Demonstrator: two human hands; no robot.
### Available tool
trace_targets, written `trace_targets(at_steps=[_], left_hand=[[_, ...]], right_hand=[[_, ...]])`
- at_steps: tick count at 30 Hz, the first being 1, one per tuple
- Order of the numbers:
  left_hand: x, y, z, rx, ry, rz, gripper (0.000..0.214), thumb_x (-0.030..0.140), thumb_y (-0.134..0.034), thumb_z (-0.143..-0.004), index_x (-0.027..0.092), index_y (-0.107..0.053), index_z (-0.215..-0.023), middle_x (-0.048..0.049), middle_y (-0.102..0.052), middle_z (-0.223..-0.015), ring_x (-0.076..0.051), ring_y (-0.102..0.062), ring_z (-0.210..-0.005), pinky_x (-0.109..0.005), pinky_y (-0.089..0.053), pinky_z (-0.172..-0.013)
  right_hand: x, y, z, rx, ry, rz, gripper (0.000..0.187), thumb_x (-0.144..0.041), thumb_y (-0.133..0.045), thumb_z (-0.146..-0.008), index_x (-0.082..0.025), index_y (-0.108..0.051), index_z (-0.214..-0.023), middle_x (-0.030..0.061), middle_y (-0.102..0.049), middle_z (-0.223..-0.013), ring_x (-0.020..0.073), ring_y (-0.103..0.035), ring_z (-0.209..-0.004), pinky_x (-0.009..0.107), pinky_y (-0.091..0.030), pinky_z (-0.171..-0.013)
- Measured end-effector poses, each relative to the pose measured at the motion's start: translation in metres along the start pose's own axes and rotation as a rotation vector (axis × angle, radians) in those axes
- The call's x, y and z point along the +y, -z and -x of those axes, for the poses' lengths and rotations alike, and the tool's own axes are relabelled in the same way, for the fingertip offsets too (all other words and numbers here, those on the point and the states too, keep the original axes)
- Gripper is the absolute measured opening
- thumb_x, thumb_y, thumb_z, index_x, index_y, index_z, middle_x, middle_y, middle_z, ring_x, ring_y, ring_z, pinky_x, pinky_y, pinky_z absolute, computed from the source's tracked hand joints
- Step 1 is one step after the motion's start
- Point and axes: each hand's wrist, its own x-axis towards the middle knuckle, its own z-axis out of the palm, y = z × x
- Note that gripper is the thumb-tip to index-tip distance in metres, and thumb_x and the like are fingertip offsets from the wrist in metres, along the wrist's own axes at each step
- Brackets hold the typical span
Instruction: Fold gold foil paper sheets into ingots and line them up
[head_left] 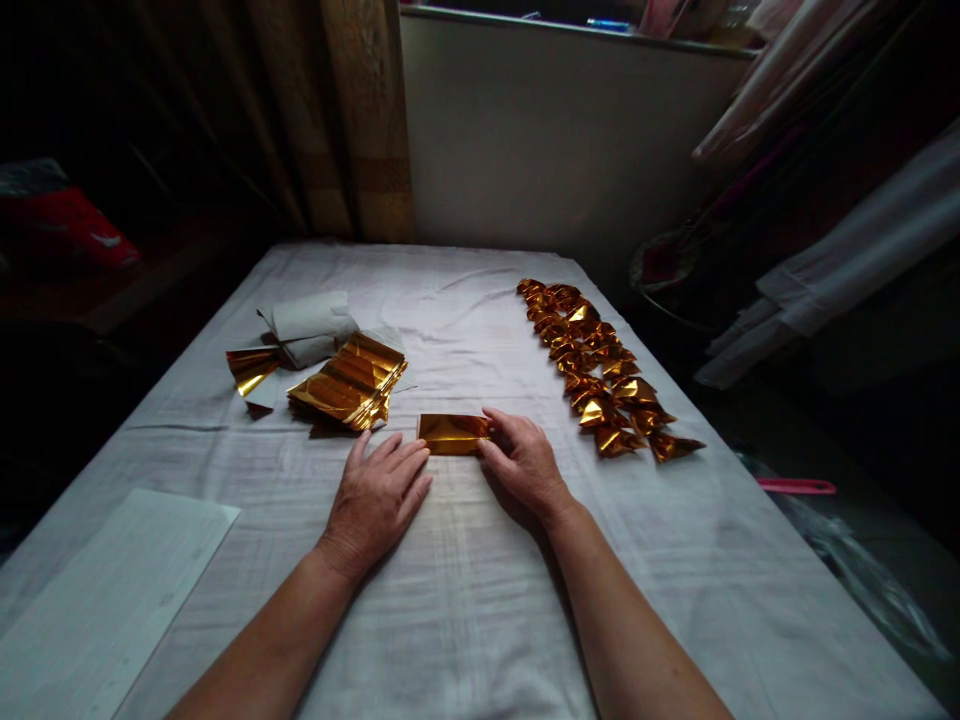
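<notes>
Between the left hand (pixel 379 490) and the right hand (pixel 526 465), a narrow rectangular strip of shiny gold foil (pixel 450 434) is laid on the white-cloth-covered counter (pixel 465 620). Its left end is touched by the left fingertips, the fingers being slightly spread; its right end is bracketed by the right thumb and forefinger, but whether it is pinched cannot be told. Beyond the left hand, a stack of gold foil sheets (pixel 351 378) is placed; beyond and right of the right hand, folded pointed gold foil pieces (pixel 600 365) are arranged in rows.
</notes>
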Motion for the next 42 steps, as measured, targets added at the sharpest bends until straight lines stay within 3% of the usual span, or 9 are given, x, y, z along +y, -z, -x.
trace_targets(at_steps=[9,13,18,23,27,31,37,40,42], left_hand=[[0.003,0.000,-0.002,0.005,-0.024,-0.062,0.034,0.030,-0.052,-0.095,0.022,-0.064,-0.126,-0.0109,-0.060,-0.138,-0.034,-0.048,-0.133,-0.060,-0.030,-0.113],[0.017,0.003,-0.003,0.090,-0.047,0.012,0.034,0.028,-0.049,-0.096,0.021,-0.063,-0.127,-0.0117,-0.063,-0.132,-0.029,-0.054,-0.126,-0.050,-0.039,-0.109],[0.029,0.000,-0.001,0.086,0.016,0.171,0.043,0.034,-0.047,-0.098,0.021,-0.052,-0.139,-0.0112,-0.064,-0.133,-0.026,-0.058,-0.122,-0.044,-0.048,-0.102],[0.025,-0.008,0.001,0.102,0.082,0.327,0.046,0.038,-0.048,-0.098,0.020,-0.051,-0.140,-0.0125,-0.063,-0.135,-0.026,-0.059,-0.124,-0.044,-0.050,-0.102],[0.021,-0.016,0.003,0.097,0.221,0.532,0.039,0.043,-0.058,-0.091,0.020,-0.067,-0.122,-0.0110,-0.071,-0.123,-0.026,-0.065,-0.117,-0.042,-0.052,-0.102],[0.025,-0.018,-0.001,0.080,0.465,0.860,0.045,0.043,-0.067,-0.083,0.018,-0.068,-0.120,-0.0109,-0.071,-0.121,-0.026,-0.068,-0.110,-0.041,-0.054,-0.099],[0.030,-0.003,-0.014,0.179,0.681,1.104,0.029,0.041,-0.069,-0.078,0.016,-0.073,-0.092,-0.0032,-0.075,-0.080,-0.017,-0.071,-0.073,-0.024,-0.057,-0.066],[0.027,0.002,-0.016,0.183,0.788,1.109,0.034,0.046,-0.071,-0.075,0.016,-0.072,-0.089,0.0044,-0.061,-0.050,-0.010,-0.056,-0.041,-0.019,-0.045,-0.042],[0.026,0.004,-0.016,0.163,0.826,1.119,0.038,0.049,-0.071,-0.074,0.015,-0.072,-0.091,0.0073,-0.053,-0.041,-0.008,-0.047,-0.032,-0.017,-0.036,-0.034]], right_hand=[[-0.009,0.001,0.002,-0.016,-0.096,-0.138,0.043,-0.022,-0.061,-0.080,-0.024,-0.064,-0.123,-0.0014,-0.071,-0.080,0.0149,-0.063,-0.068,0.028,-0.051,-0.069],[-0.022,0.001,0.004,0.050,-0.133,-0.230,0.039,-0.023,-0.059,-0.079,-0.021,-0.063,-0.119,-0.0021,-0.069,-0.077,0.0136,-0.062,-0.064,0.025,-0.049,-0.063],[-0.044,0.002,0.007,0.133,-0.027,-0.198,0.007,-0.026,-0.062,-0.083,-0.023,-0.067,-0.088,-0.0003,-0.070,-0.076,0.0157,-0.063,-0.069,0.028,-0.048,-0.068],[-0.049,-0.002,0.011,0.150,0.120,-0.172,0.008,-0.021,-0.061,-0.087,-0.024,-0.069,-0.087,0.0016,-0.073,-0.082,0.0177,-0.065,-0.077,0.032,-0.047,-0.075],[-0.047,-0.007,0.012,0.077,0.223,-0.144,0.016,-0.018,-0.059,-0.088,-0.025,-0.070,-0.097,0.0027,-0.075,-0.093,0.0196,-0.065,-0.087,0.034,-0.046,-0.081],[-0.048,-0.009,0.012,0.059,0.266,-0.176,0.022,-0.017,-0.058,-0.089,-0.025,-0.069,-0.105,0.0032,-0.075,-0.097,0.0198,-0.065,-0.090,0.036,-0.047,-0.083],[-0.051,-0.008,0.013,0.050,0.360,-0.221,0.025,-0.016,-0.058,-0.089,-0.027,-0.068,-0.110,0.0012,-0.076,-0.095,0.0200,-0.064,-0.092,0.037,-0.049,-0.085],[-0.048,-0.003,0.011,0.188,0.276,-0.131,0.038,-0.017,-0.057,-0.089,-0.026,-0.059,-0.126,0.0055,-0.072,-0.107,0.0226,-0.063,-0.099,0.040,-0.049,-0.089],[-0.043,0.001,0.009,0.297,0.209,-0.054,0.054,-0.021,-0.060,-0.087,-0.024,-0.048,-0.139,0.0108,-0.065,-0.124,0.0262,-0.059,-0.112,0.044,-0.047,-0.096]])
